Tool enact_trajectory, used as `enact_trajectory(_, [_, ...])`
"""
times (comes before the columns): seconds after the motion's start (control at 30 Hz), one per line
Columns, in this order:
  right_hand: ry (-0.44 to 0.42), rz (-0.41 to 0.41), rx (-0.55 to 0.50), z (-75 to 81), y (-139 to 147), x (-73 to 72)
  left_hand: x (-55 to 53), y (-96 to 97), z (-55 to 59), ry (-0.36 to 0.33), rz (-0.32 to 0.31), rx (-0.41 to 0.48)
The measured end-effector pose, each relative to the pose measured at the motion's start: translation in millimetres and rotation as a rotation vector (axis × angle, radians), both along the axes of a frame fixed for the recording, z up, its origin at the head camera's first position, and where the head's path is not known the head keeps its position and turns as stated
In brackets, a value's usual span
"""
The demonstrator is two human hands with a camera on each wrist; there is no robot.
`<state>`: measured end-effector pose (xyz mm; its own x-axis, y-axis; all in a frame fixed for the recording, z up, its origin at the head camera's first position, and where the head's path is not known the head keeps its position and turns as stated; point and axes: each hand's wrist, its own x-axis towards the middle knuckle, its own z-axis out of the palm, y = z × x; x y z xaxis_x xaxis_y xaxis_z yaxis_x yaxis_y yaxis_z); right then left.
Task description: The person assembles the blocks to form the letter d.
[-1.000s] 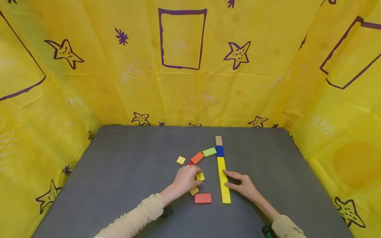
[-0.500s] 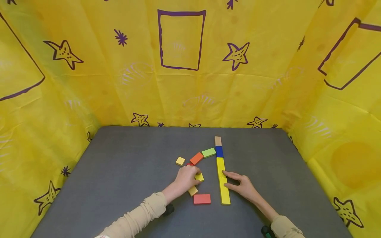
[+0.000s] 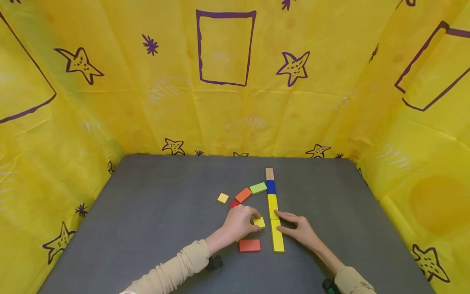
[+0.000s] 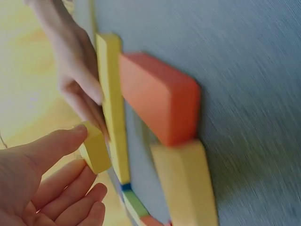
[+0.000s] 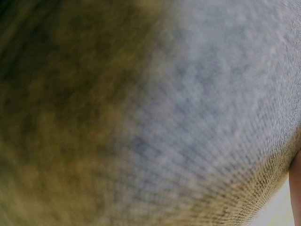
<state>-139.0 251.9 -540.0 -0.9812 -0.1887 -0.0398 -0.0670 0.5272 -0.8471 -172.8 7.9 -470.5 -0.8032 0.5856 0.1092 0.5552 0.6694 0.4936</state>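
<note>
My left hand point(image 3: 238, 223) pinches a small yellow block point(image 3: 259, 222) between thumb and fingers, beside a straight column of blocks. In the left wrist view, this block point(image 4: 96, 149) sits at the thumb tip. My right hand point(image 3: 302, 232) has thumb and forefinger apart, their tips touching the column's right side at two long yellow blocks point(image 3: 278, 241). A blue block point(image 3: 271, 187) and a tan block point(image 3: 269, 174) continue the column away from me. Green point(image 3: 258, 188), orange point(image 3: 243, 194) and red point(image 3: 233, 204) blocks curve left from the blue one; my left hand partly covers this curve.
A coral-red block point(image 3: 249, 245) lies left of the column's near end, with a light-wood block point(image 4: 183, 183) touching it in the left wrist view. A loose pale yellow block point(image 3: 222, 198) lies outside the curve. Yellow cloth point(image 3: 227, 118) encloses the grey table point(image 3: 165, 196).
My left hand has moved right with the small yellow block, nearer the column, uncovering more of the red block. The right hand has stayed at the long yellow blocks.
</note>
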Motion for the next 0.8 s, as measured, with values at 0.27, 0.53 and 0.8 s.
enact_trajectory(0.27, [0.06,0.016,0.008,0.6,0.4,0.4,21.6,15.1,-1.7,-0.015,-0.081,-0.002])
enact_trajectory(0.53, [0.072,0.013,0.025,1.8,0.5,0.9,30.0,22.8,-9.2,-0.033,-0.087,-0.077])
enact_trajectory(0.8, [0.07,0.01,0.024,2.1,0.3,0.6,33.5,22.2,-13.1,-0.028,-0.101,-0.109])
